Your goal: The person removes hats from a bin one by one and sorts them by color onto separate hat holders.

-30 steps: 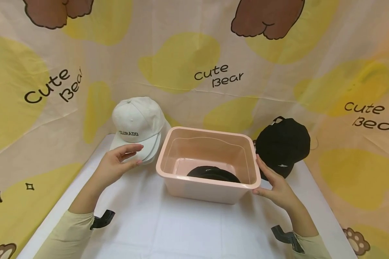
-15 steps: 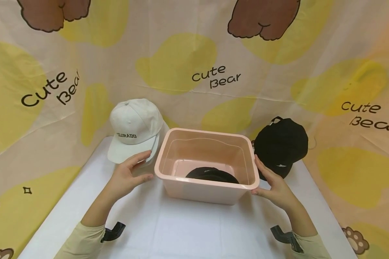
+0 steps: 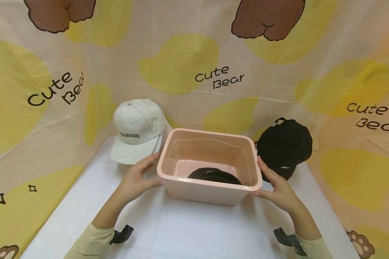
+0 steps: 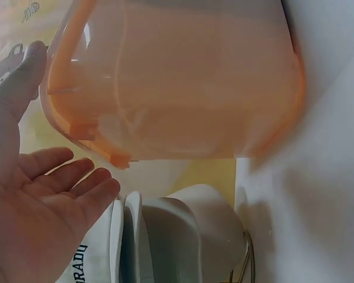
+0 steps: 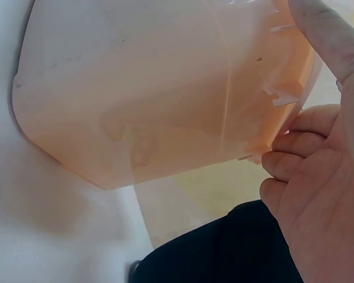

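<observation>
A pink plastic storage bin (image 3: 201,192) stands on the white tabletop in the head view. Inside it lies a black cap (image 3: 214,175), partly hidden by the front wall. My right hand (image 3: 278,190) grips the bin's right end, thumb at the front corner and fingertips at the rim's outer side (image 5: 277,141). My left hand (image 3: 137,184) is spread at the bin's left end. In the left wrist view its fingers are apart from the wall, and its thumb (image 4: 26,71) is near the rim; whether the thumb touches is unclear.
White caps (image 3: 137,122), the front one lettered, stand behind my left hand, brims layered together. Behind my right hand rests another black cap (image 3: 283,147) with a small white logo. A printed cloth (image 3: 168,68) hangs behind the table (image 3: 181,233).
My left hand has moved right and down, from in front of the white caps to the bin's left end. My right hand has stayed on the bin, which has not visibly moved.
</observation>
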Demonstrator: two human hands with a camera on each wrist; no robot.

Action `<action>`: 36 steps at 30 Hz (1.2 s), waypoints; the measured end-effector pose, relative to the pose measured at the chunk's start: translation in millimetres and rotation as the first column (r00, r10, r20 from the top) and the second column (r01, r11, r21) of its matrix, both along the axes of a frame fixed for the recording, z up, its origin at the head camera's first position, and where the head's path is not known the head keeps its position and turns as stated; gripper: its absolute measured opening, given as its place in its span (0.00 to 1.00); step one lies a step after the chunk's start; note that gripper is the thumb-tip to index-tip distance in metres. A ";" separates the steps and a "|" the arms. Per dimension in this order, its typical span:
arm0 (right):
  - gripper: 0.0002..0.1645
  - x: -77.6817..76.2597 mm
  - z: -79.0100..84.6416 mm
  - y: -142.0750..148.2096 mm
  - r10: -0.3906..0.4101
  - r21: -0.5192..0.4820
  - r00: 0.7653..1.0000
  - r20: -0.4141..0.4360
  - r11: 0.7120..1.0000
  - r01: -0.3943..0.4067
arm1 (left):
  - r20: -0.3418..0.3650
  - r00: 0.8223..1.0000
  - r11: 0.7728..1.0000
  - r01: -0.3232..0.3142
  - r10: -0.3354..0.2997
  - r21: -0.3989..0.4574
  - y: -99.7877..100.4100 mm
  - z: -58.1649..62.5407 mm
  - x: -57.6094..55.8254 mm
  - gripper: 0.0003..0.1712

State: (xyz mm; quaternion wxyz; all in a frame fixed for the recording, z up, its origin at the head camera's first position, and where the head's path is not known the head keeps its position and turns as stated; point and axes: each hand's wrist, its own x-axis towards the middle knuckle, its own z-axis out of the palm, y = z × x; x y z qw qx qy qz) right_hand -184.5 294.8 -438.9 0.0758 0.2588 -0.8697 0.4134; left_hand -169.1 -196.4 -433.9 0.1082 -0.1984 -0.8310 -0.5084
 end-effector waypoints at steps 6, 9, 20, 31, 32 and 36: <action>0.69 -1.6 -0.9 0.1 0.040 -0.029 0.999 -0.012 0.999 -0.040 | -0.002 1.000 0.999 0.009 -0.009 0.034 2.3 -0.6 1.2 0.52; 0.69 -1.7 -0.6 0.2 0.069 -0.046 0.998 -0.004 0.997 -0.069 | 0.006 1.000 0.998 0.011 -0.012 0.056 3.1 0.0 3.3 0.50; 0.68 -1.4 9.5 5.5 0.136 -0.109 0.991 -0.004 0.985 -0.135 | 0.003 1.000 0.998 -0.003 0.003 0.064 6.9 0.8 3.2 0.47; 0.60 -9.1 44.8 -3.2 0.171 -0.043 0.985 -0.021 0.984 -0.172 | 0.012 1.000 0.995 0.006 -0.007 0.095 9.5 -0.7 4.0 0.47; 0.60 -10.4 49.4 -5.0 0.180 -0.028 0.983 -0.026 0.983 -0.180 | 0.014 1.000 0.996 0.005 -0.006 0.093 9.4 -0.6 4.2 0.47; 0.60 -16.7 68.9 -13.3 0.200 0.050 0.979 -0.045 0.979 -0.197 | 0.019 1.000 0.996 0.005 -0.007 0.088 9.1 0.3 4.4 0.47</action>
